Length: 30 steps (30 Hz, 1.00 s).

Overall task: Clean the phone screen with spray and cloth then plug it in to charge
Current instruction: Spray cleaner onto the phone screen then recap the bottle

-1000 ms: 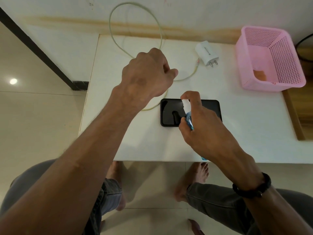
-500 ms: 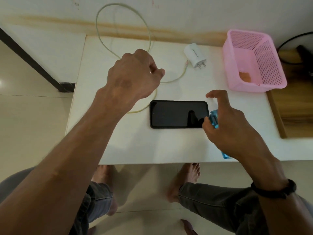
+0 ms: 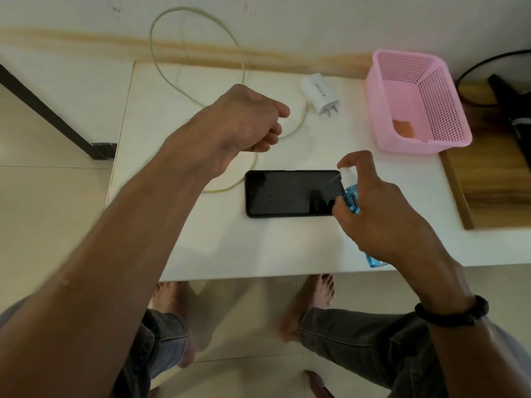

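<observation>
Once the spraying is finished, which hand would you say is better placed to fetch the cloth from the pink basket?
Probably the left hand: it holds nothing, while the right hand grips the blue spray bottle. The pink plastic basket lies nearer the right.

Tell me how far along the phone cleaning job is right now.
Done: nothing looks finished. In hand: the right hand grips the blue spray bottle and sprays mist at the phone, which lies flat on the table. The left hand hovers curled, holding nothing. Left: wiping, probably with the orange cloth in the pink basket, then connecting the cable and charger.
</observation>
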Tool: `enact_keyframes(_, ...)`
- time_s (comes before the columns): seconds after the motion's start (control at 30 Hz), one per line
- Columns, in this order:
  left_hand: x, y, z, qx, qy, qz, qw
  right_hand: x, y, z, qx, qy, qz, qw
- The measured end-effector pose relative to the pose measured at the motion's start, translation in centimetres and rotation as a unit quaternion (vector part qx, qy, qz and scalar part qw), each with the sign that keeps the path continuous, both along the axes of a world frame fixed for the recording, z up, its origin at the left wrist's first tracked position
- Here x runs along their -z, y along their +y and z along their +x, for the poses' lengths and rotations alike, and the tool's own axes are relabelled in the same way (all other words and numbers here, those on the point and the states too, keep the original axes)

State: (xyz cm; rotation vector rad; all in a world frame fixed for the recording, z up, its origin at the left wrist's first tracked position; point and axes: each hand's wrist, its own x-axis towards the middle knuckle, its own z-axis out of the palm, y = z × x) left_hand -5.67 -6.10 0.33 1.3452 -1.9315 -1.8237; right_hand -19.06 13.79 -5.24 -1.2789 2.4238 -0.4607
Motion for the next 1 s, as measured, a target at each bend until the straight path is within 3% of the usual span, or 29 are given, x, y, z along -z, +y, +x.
enact_keyframes(0.33,-0.3,0.1,0.5,-0.055,0.082,-0.019,0.995,0.0,-0.6,0.2,0.027,-0.036,-0.094,0.995)
enact_keyframes(0.53,-0.1,1.3,-0.5,-0.034,0.115,0.063,0.991,-1.0,-1.7,1.1,0.013,-0.085,-0.22,0.972)
enact_keyframes(0.7,0.1,1.6,-1.2,-0.072,0.127,0.123,0.982,-1.5,-2.2,1.7,0.016,-0.091,-0.242,0.966)
enact_keyframes(1.0,0.7,1.8,-1.6,-0.06,0.131,0.128,0.981,-1.6,-2.6,1.4,0.022,-0.074,-0.263,0.962)
